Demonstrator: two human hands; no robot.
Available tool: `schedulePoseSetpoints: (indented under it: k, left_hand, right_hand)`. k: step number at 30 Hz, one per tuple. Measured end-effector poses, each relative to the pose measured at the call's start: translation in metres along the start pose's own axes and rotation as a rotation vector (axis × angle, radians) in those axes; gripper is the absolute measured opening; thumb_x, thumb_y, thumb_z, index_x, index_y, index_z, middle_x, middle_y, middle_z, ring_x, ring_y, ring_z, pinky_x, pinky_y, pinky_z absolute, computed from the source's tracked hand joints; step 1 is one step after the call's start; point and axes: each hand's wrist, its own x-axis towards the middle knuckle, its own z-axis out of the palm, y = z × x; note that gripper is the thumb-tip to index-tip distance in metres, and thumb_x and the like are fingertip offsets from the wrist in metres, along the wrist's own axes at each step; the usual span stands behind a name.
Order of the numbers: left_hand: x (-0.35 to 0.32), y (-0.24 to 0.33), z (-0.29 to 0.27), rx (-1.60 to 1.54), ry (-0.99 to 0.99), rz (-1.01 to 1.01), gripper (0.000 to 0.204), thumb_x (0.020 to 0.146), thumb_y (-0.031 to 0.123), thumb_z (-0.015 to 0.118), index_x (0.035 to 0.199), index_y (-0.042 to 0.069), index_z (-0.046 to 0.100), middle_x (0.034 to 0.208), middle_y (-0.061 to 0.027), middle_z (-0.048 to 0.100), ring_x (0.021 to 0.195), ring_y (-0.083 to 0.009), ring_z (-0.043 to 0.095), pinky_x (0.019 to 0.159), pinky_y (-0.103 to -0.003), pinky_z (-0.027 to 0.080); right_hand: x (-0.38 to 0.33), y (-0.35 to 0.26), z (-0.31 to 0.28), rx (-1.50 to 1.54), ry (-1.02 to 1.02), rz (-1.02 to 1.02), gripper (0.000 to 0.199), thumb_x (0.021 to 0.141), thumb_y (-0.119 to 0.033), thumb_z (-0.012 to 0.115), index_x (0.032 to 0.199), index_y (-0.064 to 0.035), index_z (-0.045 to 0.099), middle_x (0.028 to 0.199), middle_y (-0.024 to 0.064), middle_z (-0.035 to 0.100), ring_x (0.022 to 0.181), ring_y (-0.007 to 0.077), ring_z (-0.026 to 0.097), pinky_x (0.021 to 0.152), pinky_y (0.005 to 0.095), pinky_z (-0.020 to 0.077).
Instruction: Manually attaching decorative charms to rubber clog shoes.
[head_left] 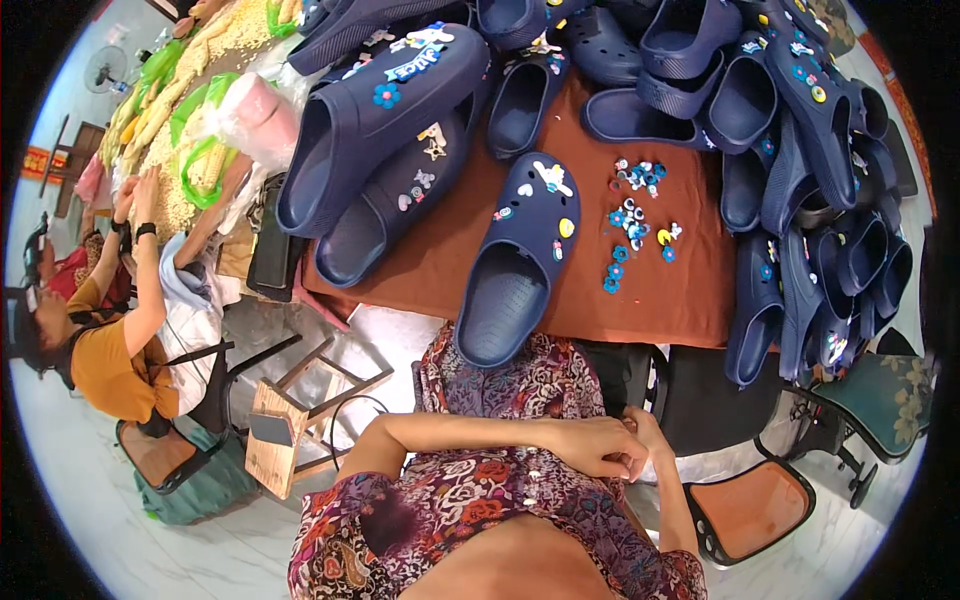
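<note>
My left hand [597, 447] reaches across my lap with its fingers curled, touching my right hand [650, 436]. My right hand is closed too; anything between the fingers is hidden or too small to make out. In front of me, one dark blue clog [508, 285] lies at the table's near edge, opening toward me, with several charms on its upper. Right of it, loose shoe charms [628, 215] in blue, white and yellow lie in small clusters on the brown tablecloth [410, 270].
Charm-covered clogs [385, 90] lie at left, and more clogs [800, 200] are piled at back and right. At left, another person [120, 345] works at a table heaped with corn kernels [165, 180]. A wooden stool [275, 465] carries a phone [270, 428]. Chairs [750, 508] stand at right.
</note>
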Motion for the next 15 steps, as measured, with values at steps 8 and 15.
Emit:
schedulePoseSetpoints:
  k: [8, 15]
  left_hand:
    - [-0.002, -0.007, 0.006, 0.008, 0.011, -0.069, 0.009, 0.086, 0.012, 0.059, 0.093, 0.007, 0.061, 0.085, -0.0067, 0.066, 0.074, -0.0224, 0.065, 0.068, -0.036, 0.047]
    - [-0.005, -0.007, 0.013, 0.025, -0.016, -0.126, 0.008, 0.087, 0.014, 0.059, 0.093, 0.009, 0.062, 0.083, -0.0066, 0.065, 0.074, -0.0231, 0.063, 0.067, -0.038, 0.045]
  right_hand:
    - [-0.017, 0.071, 0.069, 0.389, 0.220, 0.335, 0.009, 0.083, -0.009, 0.051, 0.081, -0.0022, 0.055, 0.071, 0.0066, 0.060, 0.061, 0.0203, 0.056, 0.056, 0.0331, 0.0438]
    - [-0.028, 0.001, 0.070, 0.987, 0.356, 0.623, 0.009, 0.083, -0.012, 0.051, 0.081, -0.0038, 0.055, 0.071, 0.0059, 0.060, 0.062, 0.0205, 0.057, 0.057, 0.0332, 0.0450]
